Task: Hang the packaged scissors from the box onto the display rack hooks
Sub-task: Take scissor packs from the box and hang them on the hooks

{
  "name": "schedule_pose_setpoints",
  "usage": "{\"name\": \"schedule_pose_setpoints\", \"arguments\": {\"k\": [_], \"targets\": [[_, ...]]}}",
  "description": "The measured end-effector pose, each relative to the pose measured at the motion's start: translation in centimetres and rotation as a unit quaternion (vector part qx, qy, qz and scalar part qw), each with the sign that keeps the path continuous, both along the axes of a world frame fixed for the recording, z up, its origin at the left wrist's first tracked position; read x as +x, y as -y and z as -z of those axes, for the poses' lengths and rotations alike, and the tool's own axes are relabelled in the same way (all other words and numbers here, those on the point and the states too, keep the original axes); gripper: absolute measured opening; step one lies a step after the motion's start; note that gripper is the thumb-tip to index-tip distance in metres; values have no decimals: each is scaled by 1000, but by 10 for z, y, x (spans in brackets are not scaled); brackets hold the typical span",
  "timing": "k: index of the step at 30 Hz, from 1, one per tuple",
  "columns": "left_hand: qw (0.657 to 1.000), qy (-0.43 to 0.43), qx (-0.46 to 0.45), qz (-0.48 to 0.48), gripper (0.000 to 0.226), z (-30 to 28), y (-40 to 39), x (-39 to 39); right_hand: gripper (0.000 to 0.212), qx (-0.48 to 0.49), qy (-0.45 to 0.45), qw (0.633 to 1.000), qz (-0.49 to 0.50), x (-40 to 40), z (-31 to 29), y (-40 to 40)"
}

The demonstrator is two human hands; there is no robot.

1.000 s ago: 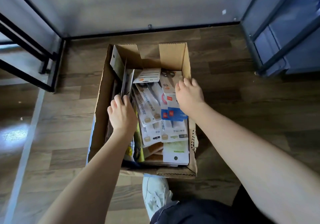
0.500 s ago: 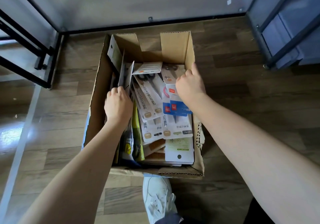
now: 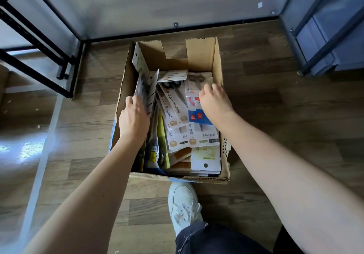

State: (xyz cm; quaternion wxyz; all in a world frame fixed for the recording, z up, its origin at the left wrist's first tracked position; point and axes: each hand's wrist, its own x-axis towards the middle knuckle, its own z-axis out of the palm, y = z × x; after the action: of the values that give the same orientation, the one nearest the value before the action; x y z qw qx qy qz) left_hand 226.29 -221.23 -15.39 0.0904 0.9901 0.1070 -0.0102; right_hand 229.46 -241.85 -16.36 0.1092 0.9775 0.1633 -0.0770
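In the cardboard box (image 3: 202, 57) on the floor: both hands down among the scissor packs. Left hand (image 3: 134, 120) grips an upright pack (image 3: 146, 90) at the box's left wall, fingers curled round its edge; pack stands on edge, long axis toward the far wall. Right hand (image 3: 213, 102), fingers curled, pinches a flat pack (image 3: 194, 87) by the right wall. Both arms reach straight forward and down. White shoe (image 3: 184, 204) just behind the box.

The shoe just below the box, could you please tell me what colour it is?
The shoe is white, laces included; the head view shows it clearly.
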Motion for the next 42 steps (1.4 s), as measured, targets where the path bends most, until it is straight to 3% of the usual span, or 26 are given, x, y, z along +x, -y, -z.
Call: {"name": "schedule_pose_setpoints", "arguments": {"k": [11,17,22,23,26,29,34,38,42], "targets": [[999,-31,-41,18,64,-146,11,-44,39,86,-69,993,43,-34,-142,5],[997,-34,-64,5,53,-252,27,-48,36,127,-78,986,78,-50,-249,18],[995,-28,-90,23,47,-341,43,-51,81,178,-67,979,79,-67,-334,32],[995,-25,-91,25,46,-361,46,-51,83,176,-76,978,79,-69,-351,34],[995,-21,-86,45,45,-417,54,-48,43,234,-123,956,124,-70,-405,43],[995,-1,-86,59,48,-470,62,-44,33,235,-108,957,131,-69,-458,47],[994,37,-47,96,52,-538,72,-33,30,276,-101,938,185,-64,-537,45],[986,56,-118,107,45,-584,73,-25,36,282,-78,935,198,-60,-590,43],[982,38,-129,132,42,-622,74,-19,34,310,-33,921,233,-57,-634,44]]}}
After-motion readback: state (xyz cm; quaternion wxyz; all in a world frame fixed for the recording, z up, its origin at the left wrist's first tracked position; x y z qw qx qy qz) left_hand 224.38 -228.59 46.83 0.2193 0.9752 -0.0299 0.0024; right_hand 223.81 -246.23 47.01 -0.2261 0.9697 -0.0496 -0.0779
